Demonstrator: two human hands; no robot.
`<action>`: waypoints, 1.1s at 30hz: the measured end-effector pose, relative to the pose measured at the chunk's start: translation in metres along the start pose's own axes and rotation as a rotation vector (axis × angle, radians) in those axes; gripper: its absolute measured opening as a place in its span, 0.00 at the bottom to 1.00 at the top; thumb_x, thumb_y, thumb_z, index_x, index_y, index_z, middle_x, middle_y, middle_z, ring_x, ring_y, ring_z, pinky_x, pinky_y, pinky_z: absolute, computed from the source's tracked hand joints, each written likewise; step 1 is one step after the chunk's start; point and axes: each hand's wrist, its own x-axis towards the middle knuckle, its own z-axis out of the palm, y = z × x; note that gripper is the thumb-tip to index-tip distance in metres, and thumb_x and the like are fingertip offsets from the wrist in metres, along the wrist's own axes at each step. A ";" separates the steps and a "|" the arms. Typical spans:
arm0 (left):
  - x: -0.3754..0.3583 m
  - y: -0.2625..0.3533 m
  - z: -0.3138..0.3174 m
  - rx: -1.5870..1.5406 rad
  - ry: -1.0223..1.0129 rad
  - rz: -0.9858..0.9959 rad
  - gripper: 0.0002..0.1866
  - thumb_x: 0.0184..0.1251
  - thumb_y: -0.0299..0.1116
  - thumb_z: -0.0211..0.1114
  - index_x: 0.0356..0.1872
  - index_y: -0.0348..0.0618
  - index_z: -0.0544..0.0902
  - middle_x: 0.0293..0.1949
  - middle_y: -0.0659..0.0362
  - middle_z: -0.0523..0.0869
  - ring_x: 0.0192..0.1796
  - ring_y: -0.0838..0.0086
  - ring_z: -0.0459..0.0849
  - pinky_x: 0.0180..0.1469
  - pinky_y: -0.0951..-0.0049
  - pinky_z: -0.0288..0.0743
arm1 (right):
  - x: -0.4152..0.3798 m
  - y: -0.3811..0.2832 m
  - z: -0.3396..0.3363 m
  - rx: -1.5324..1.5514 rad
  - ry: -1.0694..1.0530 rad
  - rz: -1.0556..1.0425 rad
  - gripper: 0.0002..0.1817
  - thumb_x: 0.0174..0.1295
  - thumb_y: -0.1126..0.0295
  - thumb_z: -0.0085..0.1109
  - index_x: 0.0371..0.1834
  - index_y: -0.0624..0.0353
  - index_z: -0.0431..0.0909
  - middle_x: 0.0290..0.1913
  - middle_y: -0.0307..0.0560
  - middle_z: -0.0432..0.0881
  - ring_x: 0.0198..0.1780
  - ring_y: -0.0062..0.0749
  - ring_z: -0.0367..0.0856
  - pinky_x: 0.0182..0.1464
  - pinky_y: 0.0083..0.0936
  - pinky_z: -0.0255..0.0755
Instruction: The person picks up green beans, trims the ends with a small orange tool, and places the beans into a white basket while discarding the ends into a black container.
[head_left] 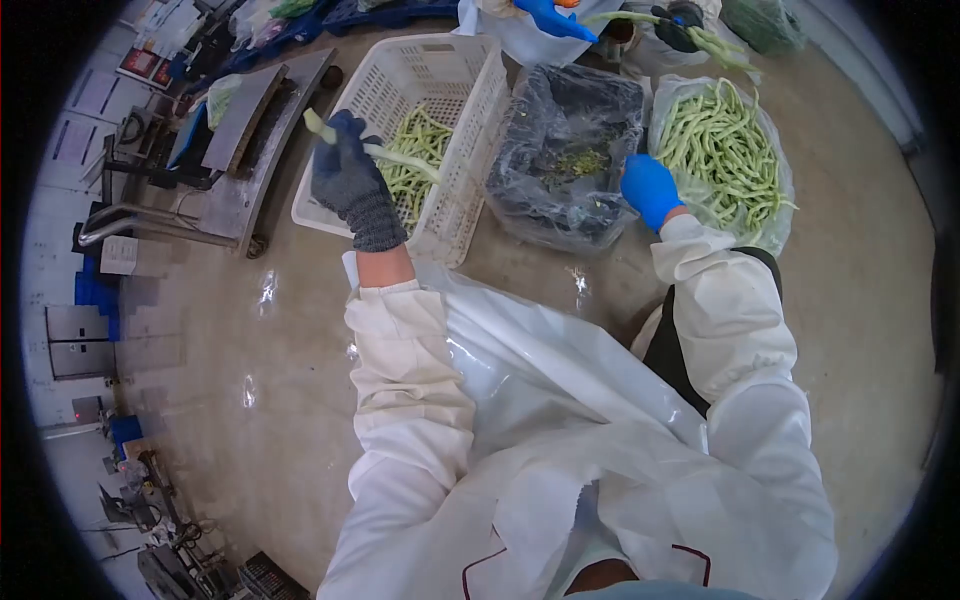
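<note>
My left hand (350, 180), in a grey knit glove, is closed around a long pale green bean (405, 161). It is over the near left side of a white slatted crate (478, 130), where more green beans (410, 145) lie. Between my hands stands a dark bin lined with clear plastic (540, 215), with small green scraps (580, 163) at its bottom. At that bin's right edge is my right hand (650, 190), in a blue glove and curled closed; whatever it may hold is hidden. Just right of it, a clear plastic bag is heaped with green beans (722, 150).
Across from me a person's blue-gloved hand (556, 18) and dark-gloved hand (682, 28) show, the latter with green beans (718, 48). A metal trolley (265, 150) stands at left. A bag of greens (763, 24) sits at the top right.
</note>
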 end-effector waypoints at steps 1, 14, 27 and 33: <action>-0.002 -0.002 0.002 -0.012 -0.012 -0.028 0.12 0.67 0.27 0.61 0.47 0.31 0.81 0.36 0.54 0.86 0.34 0.74 0.83 0.36 0.75 0.76 | 0.006 -0.004 -0.004 0.128 0.190 -0.068 0.11 0.55 0.69 0.55 0.38 0.59 0.83 0.42 0.60 0.82 0.49 0.53 0.80 0.51 0.42 0.74; -0.077 0.007 0.064 0.556 -0.740 0.073 0.14 0.54 0.40 0.75 0.34 0.42 0.86 0.26 0.61 0.84 0.26 0.78 0.79 0.31 0.75 0.72 | 0.001 -0.064 -0.083 1.244 -0.013 -0.057 0.15 0.64 0.69 0.55 0.51 0.62 0.80 0.46 0.48 0.83 0.47 0.30 0.80 0.47 0.24 0.76; -0.094 0.001 0.075 0.822 -1.000 0.682 0.19 0.52 0.49 0.71 0.39 0.47 0.85 0.26 0.55 0.82 0.26 0.61 0.81 0.30 0.63 0.72 | -0.011 -0.062 -0.095 1.050 -0.096 -0.095 0.15 0.60 0.72 0.56 0.44 0.71 0.82 0.34 0.46 0.85 0.34 0.23 0.80 0.39 0.21 0.75; -0.097 -0.007 0.075 0.775 -0.941 0.571 0.18 0.51 0.46 0.72 0.39 0.46 0.85 0.28 0.54 0.83 0.29 0.59 0.82 0.33 0.62 0.73 | -0.014 -0.069 -0.079 1.260 -0.012 -0.048 0.14 0.59 0.73 0.54 0.43 0.71 0.82 0.33 0.44 0.83 0.34 0.23 0.78 0.40 0.19 0.74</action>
